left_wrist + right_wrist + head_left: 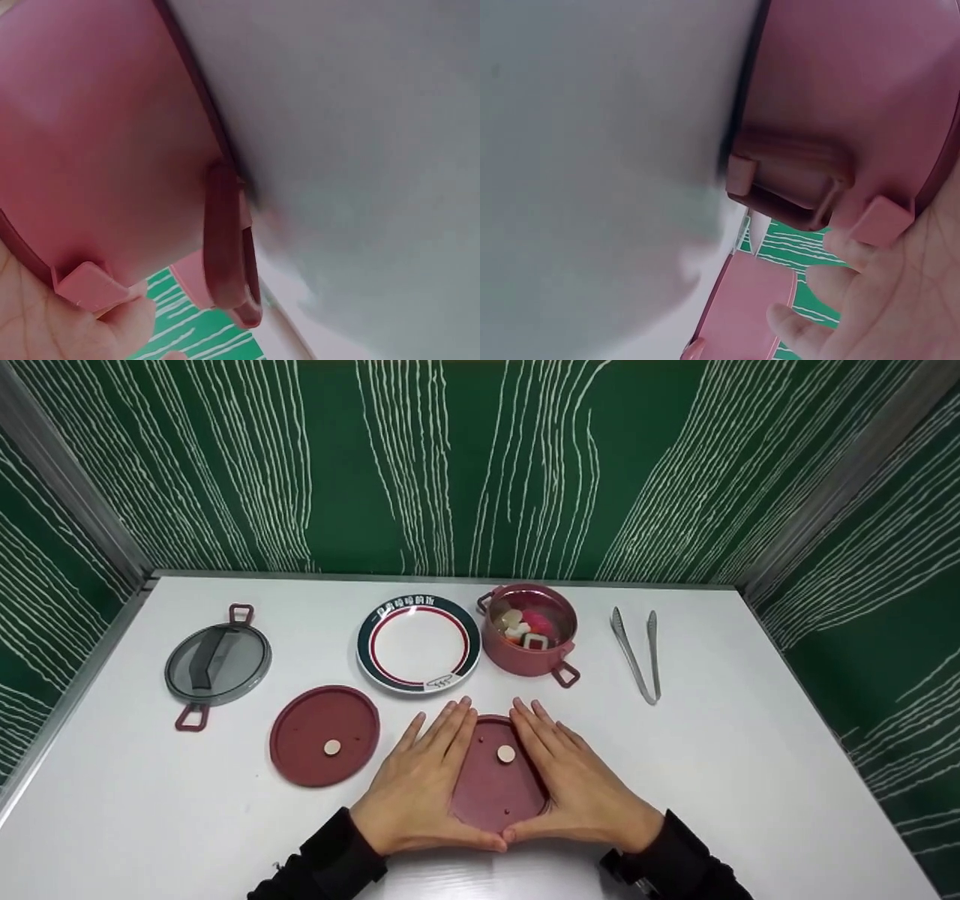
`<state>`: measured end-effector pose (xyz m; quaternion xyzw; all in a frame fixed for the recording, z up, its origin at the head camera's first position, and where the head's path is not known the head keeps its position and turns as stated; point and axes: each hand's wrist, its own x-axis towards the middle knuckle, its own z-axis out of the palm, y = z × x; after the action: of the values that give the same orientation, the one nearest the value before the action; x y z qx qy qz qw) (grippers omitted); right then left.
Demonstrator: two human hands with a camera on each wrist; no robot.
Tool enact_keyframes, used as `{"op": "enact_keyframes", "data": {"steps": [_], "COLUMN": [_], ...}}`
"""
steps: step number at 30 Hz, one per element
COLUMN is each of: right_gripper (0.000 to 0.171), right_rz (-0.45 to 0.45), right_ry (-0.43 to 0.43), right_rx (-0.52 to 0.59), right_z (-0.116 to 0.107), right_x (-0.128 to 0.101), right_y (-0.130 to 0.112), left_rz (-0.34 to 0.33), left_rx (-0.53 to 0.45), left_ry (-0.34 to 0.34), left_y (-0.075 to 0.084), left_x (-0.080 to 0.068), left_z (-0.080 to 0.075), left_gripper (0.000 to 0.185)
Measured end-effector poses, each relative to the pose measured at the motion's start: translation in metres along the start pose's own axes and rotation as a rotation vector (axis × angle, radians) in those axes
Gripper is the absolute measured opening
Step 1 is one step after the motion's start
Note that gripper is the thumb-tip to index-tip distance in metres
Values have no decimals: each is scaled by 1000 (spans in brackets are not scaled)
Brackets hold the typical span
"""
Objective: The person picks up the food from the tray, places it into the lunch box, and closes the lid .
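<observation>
Between my two hands stands a red pot (105, 157) with a round red lid (487, 787) on it, which has a cream knob. My left hand (420, 784) lies on the lid's left rim and my right hand (581, 791) on its right rim. Fingers on both are straight and point away from me, and the thumb tips meet at the near edge. In the wrist views, a dark red side handle (795, 180) and a pink tab (883, 221) show on the pot. Part of the lid is hidden under the hands.
Another red lid (319, 765) lies to the left, beyond it a grey see-through lid (244, 660) with red side handles. Farther back are a dark-rimmed plate (416, 649), a small red pot (517, 660) holding several food-like pieces, and metal tongs (637, 671).
</observation>
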<state>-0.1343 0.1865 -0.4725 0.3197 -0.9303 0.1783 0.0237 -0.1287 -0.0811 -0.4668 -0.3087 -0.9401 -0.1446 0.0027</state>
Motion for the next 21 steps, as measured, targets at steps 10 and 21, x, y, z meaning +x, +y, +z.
{"op": "enact_keyframes", "data": {"steps": [10, 21], "right_gripper": [151, 146], "right_rz": [7, 7], "right_ry": [11, 14], "right_rx": [96, 159], "right_z": [-3, 4], "right_x": [-4, -7], "right_y": [5, 13], "left_rz": [-19, -47], "left_rx": [-73, -94], "left_ry": [23, -3], "left_y": [-4, -7], "left_x": [-6, -9], "left_z": [-2, -2], "left_gripper": [156, 156]}}
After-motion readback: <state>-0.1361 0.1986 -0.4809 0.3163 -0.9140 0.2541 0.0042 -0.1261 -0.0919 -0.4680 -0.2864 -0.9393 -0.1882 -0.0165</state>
